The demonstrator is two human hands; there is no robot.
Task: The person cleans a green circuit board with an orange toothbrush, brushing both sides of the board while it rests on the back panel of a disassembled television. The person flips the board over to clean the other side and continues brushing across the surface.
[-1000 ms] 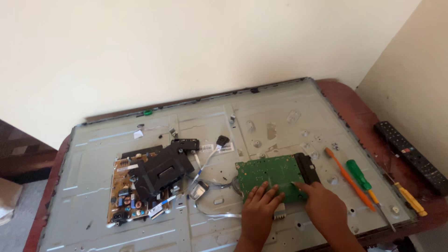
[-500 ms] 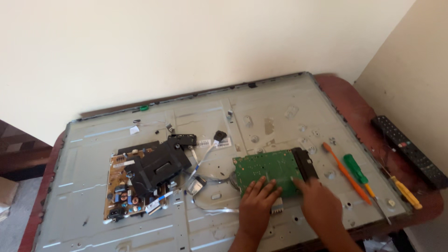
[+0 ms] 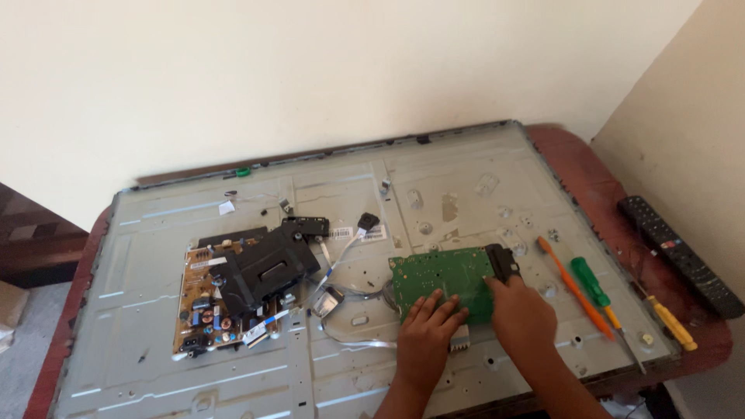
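**Both hands on the green circuit board**

The green circuit board [image 3: 438, 281] lies flat on the grey metal back panel [image 3: 466, 194] of a large screen, right of the panel's middle and close to its near edge. The left hand [image 3: 427, 334] rests palm down on the board's lower edge, fingers spread wide and holding nothing. The right hand [image 3: 521, 314] presses on the board's right end, just below the black connector block [image 3: 503, 261]; whether it grips anything I cannot tell. Left of the board, flat ribbon cables [image 3: 341, 264] run to a yellowish power board [image 3: 203, 310] partly covered by a black plastic piece [image 3: 264, 268]. Right of the hands lie an orange screwdriver [image 3: 574, 287], a green screwdriver [image 3: 594, 285] and a yellow-handled one [image 3: 671, 322]. A black remote control [image 3: 679, 254] sits on the reddish bench [image 3: 582, 167].
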